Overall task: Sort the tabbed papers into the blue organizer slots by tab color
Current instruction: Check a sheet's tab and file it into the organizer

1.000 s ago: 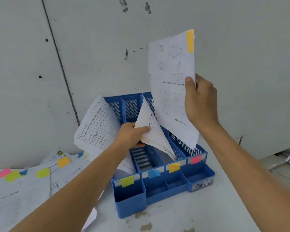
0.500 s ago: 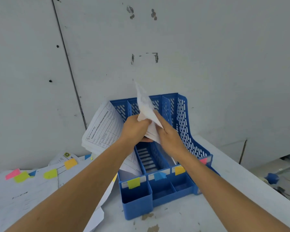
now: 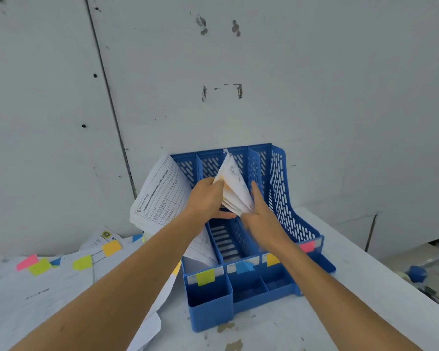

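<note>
Left hand (image 3: 208,196) grips sheaf (image 3: 235,188) in organizer (image 3: 284,198), 12 o'clock | right hand (image 3: 261,219) flat on its edge | I see bare table (image 3: 370,279), 3 o'clock

Perforated plastic organizer (image 3: 280,188), paper sheets (image 3: 235,191)

Blue organizer (image 3: 280,188) (slotted walls), white papers (image 3: 235,188)

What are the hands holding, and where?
A sheaf of papers in the organizer: left hand pinches its left edge, right hand presses flat against its right side.
</note>
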